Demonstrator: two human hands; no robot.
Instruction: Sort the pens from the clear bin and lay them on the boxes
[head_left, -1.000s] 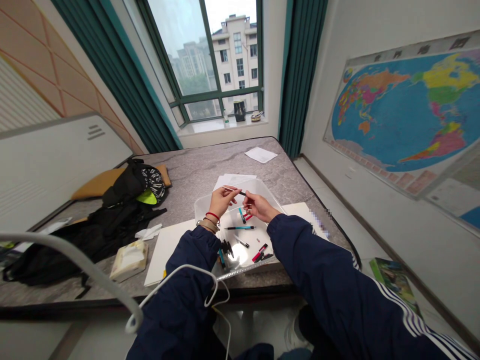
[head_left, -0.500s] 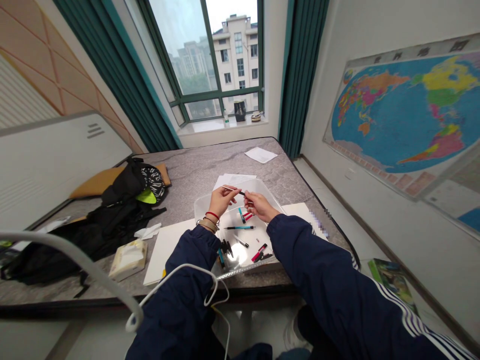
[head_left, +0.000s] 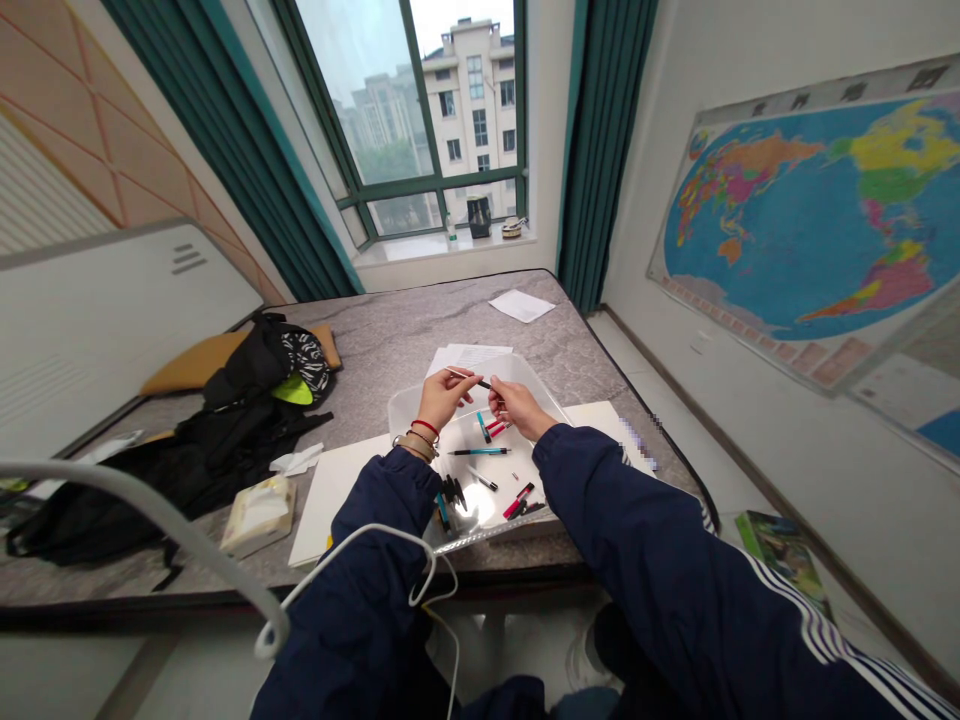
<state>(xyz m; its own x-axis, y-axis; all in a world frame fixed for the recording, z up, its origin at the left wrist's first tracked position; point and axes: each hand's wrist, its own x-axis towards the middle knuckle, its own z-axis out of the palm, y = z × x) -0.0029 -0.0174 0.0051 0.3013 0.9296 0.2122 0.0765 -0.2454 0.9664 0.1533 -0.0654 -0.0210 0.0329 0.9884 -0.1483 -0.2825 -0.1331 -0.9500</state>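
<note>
Above a clear plastic bin, my left hand (head_left: pixel 441 398) and my right hand (head_left: pixel 523 410) are pinched around one slim dark pen (head_left: pixel 484 384). A thin pale end shows past the left fingertips; whether it is a separate refill I cannot tell. Below in the plastic bin (head_left: pixel 403 408) lie a blue-and-black pen (head_left: pixel 480 451), a white-and-black pen part (head_left: pixel 481 479), a red pen part (head_left: pixel 519 500) and several black pieces (head_left: pixel 452 492). More blue and red parts (head_left: pixel 484 427) sit just under my hands.
White sheets (head_left: pixel 330 495) extend from under the bin on a grey marbled surface (head_left: pixel 390 325). To the left are a tissue pack (head_left: pixel 259 514) and a black backpack (head_left: pixel 217 440). A white cable (head_left: pixel 360 532) crosses my left sleeve. Another paper (head_left: pixel 522 305) lies farther back.
The view has shifted very slightly. My hands keep nearly the same pinch on the pen, and the parts in the bin lie as before.
</note>
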